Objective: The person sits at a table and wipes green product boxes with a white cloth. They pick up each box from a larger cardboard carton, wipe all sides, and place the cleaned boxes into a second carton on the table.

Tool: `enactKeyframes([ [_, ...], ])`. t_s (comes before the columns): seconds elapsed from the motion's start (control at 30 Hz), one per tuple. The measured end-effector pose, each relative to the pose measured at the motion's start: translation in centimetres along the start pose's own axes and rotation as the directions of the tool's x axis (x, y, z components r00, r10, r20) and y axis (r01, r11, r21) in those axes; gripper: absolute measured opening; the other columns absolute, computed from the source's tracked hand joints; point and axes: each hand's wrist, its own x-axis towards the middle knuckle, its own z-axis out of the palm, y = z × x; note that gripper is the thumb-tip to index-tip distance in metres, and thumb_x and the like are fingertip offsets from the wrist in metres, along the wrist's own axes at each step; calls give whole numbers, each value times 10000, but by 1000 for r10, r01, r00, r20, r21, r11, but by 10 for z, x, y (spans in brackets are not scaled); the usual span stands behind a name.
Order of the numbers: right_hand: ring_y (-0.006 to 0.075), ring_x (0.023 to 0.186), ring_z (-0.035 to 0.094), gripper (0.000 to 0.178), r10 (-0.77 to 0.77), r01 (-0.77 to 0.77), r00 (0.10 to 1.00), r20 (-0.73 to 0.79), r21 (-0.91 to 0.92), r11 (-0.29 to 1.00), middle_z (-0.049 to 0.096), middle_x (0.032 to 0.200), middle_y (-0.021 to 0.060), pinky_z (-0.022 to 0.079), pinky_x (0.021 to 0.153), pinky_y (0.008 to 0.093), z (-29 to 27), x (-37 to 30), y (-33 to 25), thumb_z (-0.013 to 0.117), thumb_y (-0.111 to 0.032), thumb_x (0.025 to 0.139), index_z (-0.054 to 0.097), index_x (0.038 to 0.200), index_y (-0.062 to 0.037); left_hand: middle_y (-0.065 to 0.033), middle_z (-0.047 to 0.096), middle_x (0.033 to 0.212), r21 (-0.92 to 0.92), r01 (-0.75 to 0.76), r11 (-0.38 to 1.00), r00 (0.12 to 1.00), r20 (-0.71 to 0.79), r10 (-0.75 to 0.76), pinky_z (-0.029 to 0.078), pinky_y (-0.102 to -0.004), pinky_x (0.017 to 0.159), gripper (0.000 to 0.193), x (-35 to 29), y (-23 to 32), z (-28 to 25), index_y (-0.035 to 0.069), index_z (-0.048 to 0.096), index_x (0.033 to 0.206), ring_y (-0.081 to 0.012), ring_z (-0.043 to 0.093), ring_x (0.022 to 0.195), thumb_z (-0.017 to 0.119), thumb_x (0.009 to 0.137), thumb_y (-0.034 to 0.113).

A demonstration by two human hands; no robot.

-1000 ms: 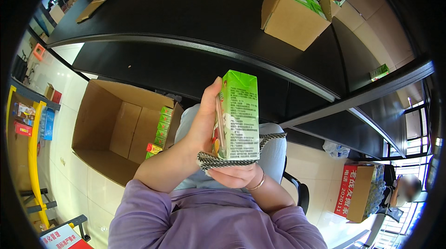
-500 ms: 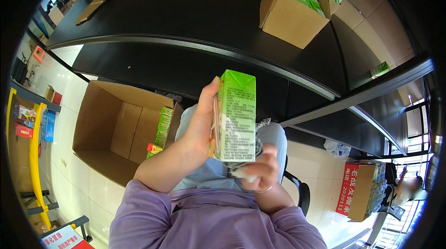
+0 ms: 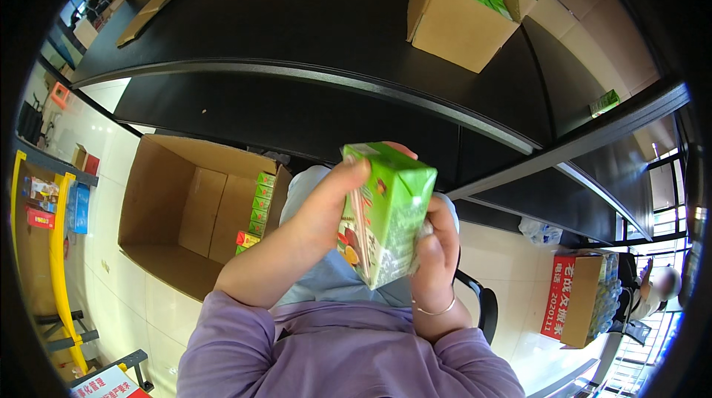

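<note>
In front of my lap is a green and white juice carton (image 3: 397,205) with fruit pictures and a straw on its side, tilted. My left hand (image 3: 330,205) grips it, thumb on the near left side and fingertips showing behind its top. Against the carton's right side, my right hand (image 3: 437,253) has its fingers bent around a whitish bit of cloth (image 3: 424,232). Most of that cloth is hidden by the hand and the carton.
To my left stands an open cardboard box (image 3: 200,205) with several green cartons along one side. A smaller carton-filled box (image 3: 463,23) sits on the black shelf (image 3: 297,20) ahead. One carton (image 3: 604,103) lies farther right. A chair (image 3: 486,309) shows at my right.
The juice carton has been lowered and turned, so its fruit-picture side now shows beside the printed side. My right hand has risen from below against its right side, and the patterned cloth is mostly hidden.
</note>
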Motion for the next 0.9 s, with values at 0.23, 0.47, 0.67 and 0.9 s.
enactKeyframes([
  [0.23,135,932,503,571,162,-159,986,28,-78,984,513,1036,95,388,811,246,-11,7,-9,602,-243,764,380,1192,64,-160,437,1238,-30,-48,998,992,112,51,331,-337,959,781,4,-11,-1,-31,322,1285,-208,419,1145,481,774,537],
  [0.47,151,953,502,643,322,-319,946,35,-75,945,509,1057,99,384,826,252,-13,9,-18,639,-281,719,390,1189,80,-172,409,1266,-19,43,999,994,98,-41,283,-363,995,812,6,-20,-2,-39,297,1298,-220,375,1183,380,800,597],
  [0.67,160,979,508,693,285,-285,958,-35,-8,958,521,1070,117,387,845,256,-19,7,-14,667,-274,698,374,1217,79,-142,462,1204,1,63,998,996,61,-63,373,-329,925,663,6,-25,-7,-2,336,1275,-192,463,1092,368,860,515],
  [0.9,164,942,527,685,134,-149,982,-132,-110,983,540,1036,132,410,822,263,-29,12,-12,694,-208,671,387,1208,84,-118,413,1226,266,-112,957,993,72,96,341,-307,943,646,9,-16,-10,26,281,1293,-194,425,1132,598,792,284],
])
